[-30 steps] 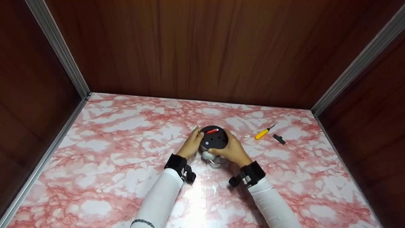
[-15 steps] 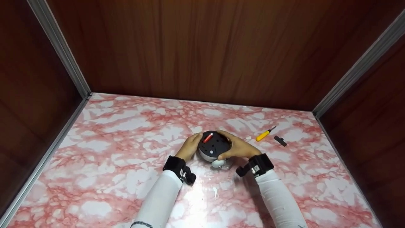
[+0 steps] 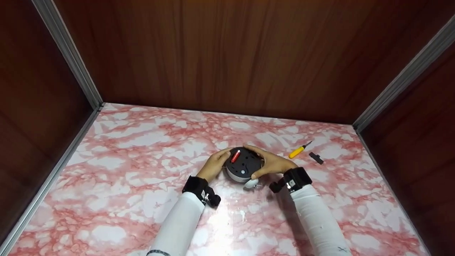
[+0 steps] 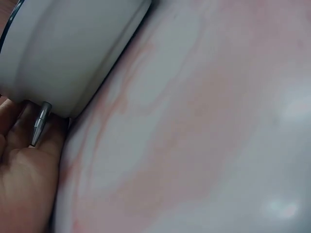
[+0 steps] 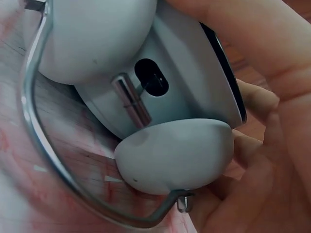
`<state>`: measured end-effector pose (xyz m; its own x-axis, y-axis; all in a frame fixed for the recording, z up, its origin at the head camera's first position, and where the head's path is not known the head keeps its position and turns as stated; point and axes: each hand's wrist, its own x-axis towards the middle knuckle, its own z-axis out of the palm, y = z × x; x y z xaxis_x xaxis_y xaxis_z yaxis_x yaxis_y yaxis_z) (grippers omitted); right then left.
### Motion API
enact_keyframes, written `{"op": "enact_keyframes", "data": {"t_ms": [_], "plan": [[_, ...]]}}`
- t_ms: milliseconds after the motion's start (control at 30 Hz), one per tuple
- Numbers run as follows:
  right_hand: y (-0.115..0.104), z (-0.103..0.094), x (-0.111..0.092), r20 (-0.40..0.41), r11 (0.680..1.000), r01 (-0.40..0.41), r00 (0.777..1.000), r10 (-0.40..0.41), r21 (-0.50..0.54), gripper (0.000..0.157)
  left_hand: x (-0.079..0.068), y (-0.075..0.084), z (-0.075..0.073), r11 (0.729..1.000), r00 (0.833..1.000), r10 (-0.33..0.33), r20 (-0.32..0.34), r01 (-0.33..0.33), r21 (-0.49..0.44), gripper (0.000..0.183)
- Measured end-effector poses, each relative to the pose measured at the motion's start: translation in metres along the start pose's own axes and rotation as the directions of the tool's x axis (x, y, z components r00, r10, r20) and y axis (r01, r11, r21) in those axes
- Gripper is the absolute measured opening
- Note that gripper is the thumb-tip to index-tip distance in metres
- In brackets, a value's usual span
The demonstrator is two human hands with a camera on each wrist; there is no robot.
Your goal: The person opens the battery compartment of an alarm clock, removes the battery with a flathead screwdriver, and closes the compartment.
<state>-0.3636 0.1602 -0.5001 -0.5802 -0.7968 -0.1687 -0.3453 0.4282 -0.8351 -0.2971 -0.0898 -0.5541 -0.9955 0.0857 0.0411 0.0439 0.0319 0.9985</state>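
Observation:
A round twin-bell alarm clock (image 3: 247, 164) lies face down, its black back up and its bells toward the person. A red battery (image 3: 235, 156) sits in the slot in that back. My left hand (image 3: 213, 165) holds the clock's left side; in the left wrist view its fingers curl beside a metal foot (image 4: 41, 124) on the white casing (image 4: 73, 48). My right hand (image 3: 273, 164) grips the right side, thumb near a bell. The right wrist view shows the bells (image 5: 177, 155), the striker (image 5: 131, 99) between them and the wire handle (image 5: 53, 160).
To the right lie a yellow-handled screwdriver (image 3: 298, 151) and a small black battery cover (image 3: 316, 158). Brown wood-grain panels (image 3: 227, 60) with metal corner posts enclose the marbled red-and-white table (image 3: 124, 199) at the back and sides.
The clock has turned counter-clockwise and shifted slightly right and toward the person, its bells swinging right. My right hand has moved right with it, while the left has stayed almost in place.

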Motion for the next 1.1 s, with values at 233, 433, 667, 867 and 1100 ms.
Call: {"op": "enact_keyframes", "data": {"t_ms": [233,433,667,867,1100], "plan": [[-0.011,0.003,-0.005,-0.017,0.996,-0.064,0.998,0.063,-0.063,0.115,-0.001,-0.001,0.002,0.999,1.0,-0.002,0.005,0.002,-0.032,0.042],[-0.029,0.006,-0.006,-0.086,0.977,-0.11,0.992,0.095,-0.185,0.105,-0.002,0.0,0.0,0.999,1.0,-0.008,-0.009,0.007,-0.038,0.042],[-0.045,0.015,0.003,-0.252,0.901,-0.035,0.964,-0.084,-0.433,0.071,-0.001,0.0,0.0,1.0,1.0,0.02,-0.001,-0.02,-0.018,0.041],[-0.061,0.029,0.017,-0.347,0.824,0.016,0.902,-0.256,-0.567,0.046,-0.002,0.0,0.0,0.999,1.0,0.03,0.008,-0.029,-0.019,0.04],[-0.07,0.046,0.033,-0.388,0.792,0.017,0.865,-0.318,-0.61,0.035,-0.001,0.0,0.001,1.0,1.0,0.003,0.005,-0.003,-0.012,0.04]]}}
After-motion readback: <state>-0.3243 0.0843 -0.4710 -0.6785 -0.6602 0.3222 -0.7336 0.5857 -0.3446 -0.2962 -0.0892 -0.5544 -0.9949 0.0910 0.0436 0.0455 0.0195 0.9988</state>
